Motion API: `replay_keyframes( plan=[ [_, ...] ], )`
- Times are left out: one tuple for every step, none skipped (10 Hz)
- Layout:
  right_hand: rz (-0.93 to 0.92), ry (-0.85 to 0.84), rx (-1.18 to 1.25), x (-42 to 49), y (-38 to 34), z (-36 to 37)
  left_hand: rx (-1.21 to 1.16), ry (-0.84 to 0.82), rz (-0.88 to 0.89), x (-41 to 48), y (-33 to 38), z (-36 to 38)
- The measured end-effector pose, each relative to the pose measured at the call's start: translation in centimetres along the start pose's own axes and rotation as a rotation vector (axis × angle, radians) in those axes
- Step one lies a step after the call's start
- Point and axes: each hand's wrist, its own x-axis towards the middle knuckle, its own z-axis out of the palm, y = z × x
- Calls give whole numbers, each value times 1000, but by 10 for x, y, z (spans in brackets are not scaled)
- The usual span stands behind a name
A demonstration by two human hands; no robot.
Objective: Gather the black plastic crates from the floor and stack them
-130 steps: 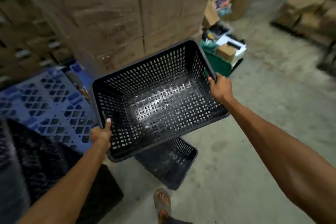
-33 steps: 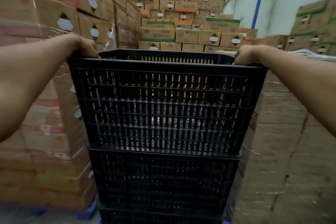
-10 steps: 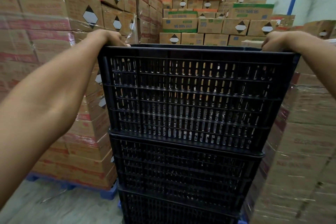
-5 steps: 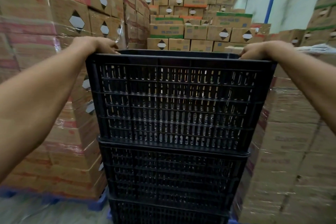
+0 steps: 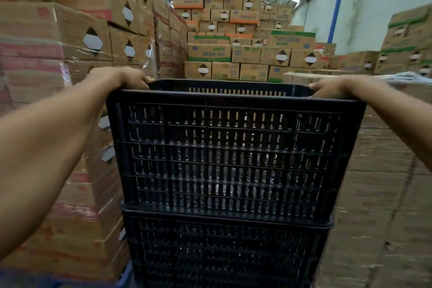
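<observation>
A black slotted plastic crate [image 5: 233, 154] sits as the top of a tall stack, right in front of me at chest height. Beneath it a second black crate [image 5: 224, 250] is visible, its lower part cut off by the frame. My left hand [image 5: 124, 77] grips the top crate's left rim corner. My right hand [image 5: 332, 87] grips the right rim corner. Both arms reach forward along the crate's sides. The crate's inside is mostly hidden; only the far wall's slots show above the near rim.
Wrapped cardboard boxes [image 5: 70, 58] rise high on the left, close to the stack. More wrapped boxes [image 5: 378, 194] stand close on the right. A tall wall of boxes [image 5: 224, 30] fills the back. A blue pallet edge [image 5: 124, 276] shows at bottom left.
Both hands keep their grip on the top crate's rim. The view has shifted slightly; the stack sits about as centred as half a second ago, after drifting left from a second ago.
</observation>
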Motion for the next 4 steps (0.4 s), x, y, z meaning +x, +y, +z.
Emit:
replay_keyframes(
  plan=[
    [8, 93, -37, -7, 0, -2, 12, 22, 6, -13, 3, -3],
    [16, 150, -19, -9, 0, 1, 4, 14, 34, -22, 3, -5],
    [-17, 195, -63, -13, -3, -7, 24, 17, 54, -24, 6, -14],
    [-76, 278, -29, -22, -5, -25, -36, 59, 131, -22, 20, -34]
  ],
)
